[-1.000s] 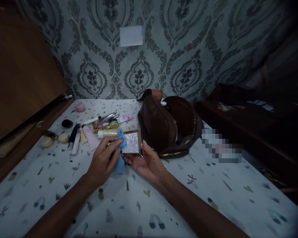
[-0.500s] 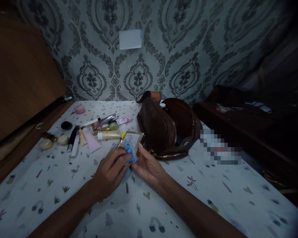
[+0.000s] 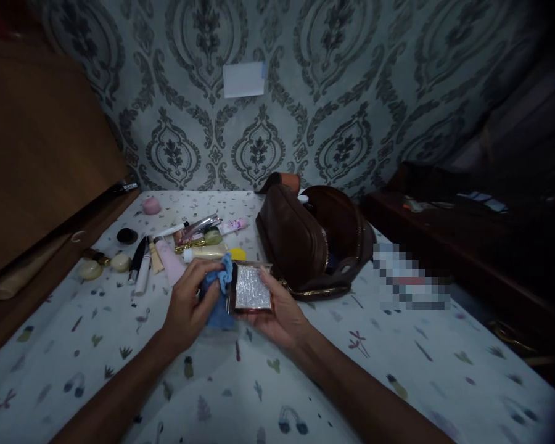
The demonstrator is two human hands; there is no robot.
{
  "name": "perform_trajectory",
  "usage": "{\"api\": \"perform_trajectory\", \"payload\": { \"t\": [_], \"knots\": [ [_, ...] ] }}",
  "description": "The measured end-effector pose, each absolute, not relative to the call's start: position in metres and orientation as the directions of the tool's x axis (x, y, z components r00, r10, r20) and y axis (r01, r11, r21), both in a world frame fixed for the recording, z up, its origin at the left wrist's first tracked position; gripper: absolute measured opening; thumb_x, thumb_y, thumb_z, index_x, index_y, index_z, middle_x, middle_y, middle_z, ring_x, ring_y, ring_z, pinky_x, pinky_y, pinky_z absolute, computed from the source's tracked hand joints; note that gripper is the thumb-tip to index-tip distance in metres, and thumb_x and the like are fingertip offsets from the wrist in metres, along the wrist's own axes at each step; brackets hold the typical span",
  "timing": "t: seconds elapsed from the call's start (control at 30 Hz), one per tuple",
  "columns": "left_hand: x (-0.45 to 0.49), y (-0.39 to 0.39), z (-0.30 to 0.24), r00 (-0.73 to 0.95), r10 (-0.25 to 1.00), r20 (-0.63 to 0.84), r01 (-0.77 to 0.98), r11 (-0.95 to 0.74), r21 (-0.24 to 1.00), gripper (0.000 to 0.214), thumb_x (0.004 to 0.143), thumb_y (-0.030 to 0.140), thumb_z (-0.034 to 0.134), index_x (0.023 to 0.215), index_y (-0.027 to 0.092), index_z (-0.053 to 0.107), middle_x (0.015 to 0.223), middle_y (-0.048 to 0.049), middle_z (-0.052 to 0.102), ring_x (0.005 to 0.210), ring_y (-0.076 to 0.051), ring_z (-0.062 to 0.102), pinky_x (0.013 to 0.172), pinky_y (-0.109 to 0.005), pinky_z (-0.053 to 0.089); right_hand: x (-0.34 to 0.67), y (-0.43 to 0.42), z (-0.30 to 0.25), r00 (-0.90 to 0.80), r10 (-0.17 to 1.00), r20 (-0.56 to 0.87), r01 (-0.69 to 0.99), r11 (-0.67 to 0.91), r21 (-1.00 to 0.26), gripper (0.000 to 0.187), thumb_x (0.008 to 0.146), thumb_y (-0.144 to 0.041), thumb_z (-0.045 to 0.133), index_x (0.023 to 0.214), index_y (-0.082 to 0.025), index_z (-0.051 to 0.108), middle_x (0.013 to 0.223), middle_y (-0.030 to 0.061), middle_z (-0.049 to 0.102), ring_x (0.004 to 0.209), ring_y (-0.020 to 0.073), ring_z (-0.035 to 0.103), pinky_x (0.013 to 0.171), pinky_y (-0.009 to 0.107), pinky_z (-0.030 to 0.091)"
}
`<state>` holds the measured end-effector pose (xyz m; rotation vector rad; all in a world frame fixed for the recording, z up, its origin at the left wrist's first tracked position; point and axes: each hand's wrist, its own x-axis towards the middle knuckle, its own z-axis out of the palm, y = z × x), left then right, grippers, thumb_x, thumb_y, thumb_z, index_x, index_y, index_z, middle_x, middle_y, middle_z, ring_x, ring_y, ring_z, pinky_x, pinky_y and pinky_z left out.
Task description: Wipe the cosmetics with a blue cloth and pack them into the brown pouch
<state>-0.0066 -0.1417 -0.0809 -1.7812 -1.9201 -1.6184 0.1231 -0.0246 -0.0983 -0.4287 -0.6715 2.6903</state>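
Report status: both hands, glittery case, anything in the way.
Left hand: pinching blue cloth. Right hand: holding glittery case, sparkly face showing. Nothing visibly between cloth and case. Brown bag close beyond.

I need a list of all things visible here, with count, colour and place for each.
case: one, silvery, centre, held
cloth: one, blue, left of case
bag: one, brown, right of case
flat item: one, yellow, behind case
cosmetics: several, mixed colours, left of bag
jars: two, cream, left
pot: one, pink, back left
round item: one, black, left
sheet: one, patterned white, underneath
wall: one, patterned grey, back
card: one, white, on wall
panel: one, brown, left edge
ledge: one, dark, right, items there unclear
blurred item: one, pale, right of bag
left hand: one, on cloth
right hand: one, around case
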Motion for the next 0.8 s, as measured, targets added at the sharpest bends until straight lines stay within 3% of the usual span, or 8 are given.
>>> {"api": "perform_trajectory", "payload": {
  "t": [0.13,0.23,0.33,0.43,0.57,0.67,0.73,0.8],
  "knots": [
    [-0.005,-0.141,-0.084,-0.343,0.765,0.545,0.678,-0.2,0.707,0.018,0.094,0.023,0.051,0.108,0.019,0.062,0.098,-0.0053,0.063,0.092,-0.018,0.06,0.078,-0.028,0.047,0.121,-0.021,-0.096,-0.847,0.49,-0.206,-0.337,-0.794,-0.505,0.035,0.078,-0.042,0.077,0.103,-0.02,0.067,0.094,0.0048,0.076,0.077,0.0195,0.07,0.059,0.031,0.058],
    [-0.003,-0.14,-0.085,-0.374,0.84,0.392,0.522,-0.159,0.838,0.021,0.094,0.029,0.051,0.108,0.018,0.061,0.098,-0.0055,0.064,0.089,-0.019,0.061,0.078,-0.028,0.048,0.119,-0.019,-0.096,-0.805,0.552,-0.218,-0.372,-0.756,-0.539,0.043,0.073,-0.048,0.08,0.102,-0.019,0.068,0.093,0.0052,0.076,0.076,0.0193,0.07,0.058,0.031,0.059],
    [0.0,-0.139,-0.083,-0.373,0.898,0.236,0.287,-0.13,0.949,0.029,0.091,0.037,0.057,0.113,0.018,0.059,0.103,-0.0059,0.066,0.093,-0.02,0.063,0.08,-0.028,0.05,0.116,-0.022,-0.099,-0.759,0.613,-0.22,-0.369,-0.683,-0.631,0.055,0.063,-0.056,0.083,0.099,-0.017,0.068,0.084,0.0046,0.074,0.068,0.0185,0.068,0.052,0.029,0.056],
    [0.004,-0.137,-0.082,-0.353,0.924,0.148,0.19,-0.084,0.978,0.041,0.085,0.04,0.065,0.12,0.019,0.059,0.111,-0.0061,0.067,0.103,-0.023,0.063,0.089,-0.03,0.051,0.114,-0.025,-0.105,-0.696,0.703,-0.145,-0.388,-0.538,-0.748,0.057,0.059,-0.058,0.084,0.095,-0.017,0.065,0.078,0.0016,0.07,0.064,0.0152,0.064,0.054,0.024,0.052],
    [0.005,-0.137,-0.084,-0.412,0.904,0.115,0.24,-0.014,0.971,0.044,0.081,0.041,0.066,0.119,0.019,0.06,0.11,-0.0062,0.07,0.1,-0.025,0.066,0.088,-0.033,0.054,0.118,-0.025,-0.106,-0.626,0.779,-0.017,-0.291,-0.254,-0.922,0.062,0.07,-0.056,0.076,0.115,-0.019,0.055,0.091,0.0021,0.068,0.078,0.0161,0.065,0.071,0.027,0.053],
    [0.004,-0.137,-0.087,-0.486,0.851,0.197,0.388,0.008,0.922,0.043,0.08,0.044,0.065,0.115,0.019,0.061,0.111,-0.0054,0.071,0.1,-0.024,0.067,0.088,-0.032,0.054,0.126,-0.029,-0.099,-0.578,0.811,0.093,-0.184,-0.018,-0.983,0.07,0.079,-0.05,0.07,0.135,-0.019,0.041,0.111,0.0072,0.065,0.1,0.0209,0.064,0.09,0.035,0.051],
    [0.004,-0.136,-0.09,-0.526,0.797,0.296,0.505,0.013,0.863,0.041,0.08,0.045,0.064,0.112,0.02,0.061,0.109,-0.0043,0.071,0.099,-0.023,0.067,0.088,-0.031,0.054,0.132,-0.034,-0.09,-0.603,0.779,0.172,-0.144,0.106,-0.984,0.078,0.082,-0.045,0.067,0.145,-0.019,0.03,0.131,0.0122,0.056,0.121,0.024,0.055,0.105,0.04,0.044],
    [0.006,-0.136,-0.092,-0.523,0.754,0.397,0.61,0.006,0.792,0.038,0.081,0.044,0.062,0.112,0.021,0.06,0.105,-0.0034,0.072,0.094,-0.022,0.069,0.084,-0.03,0.056,0.139,-0.04,-0.08,-0.664,0.72,0.201,-0.098,0.182,-0.978,0.088,0.083,-0.044,0.067,0.152,-0.019,0.019,0.151,0.0145,0.039,0.14,0.0265,0.038,0.116,0.044,0.031]
  ]
}}
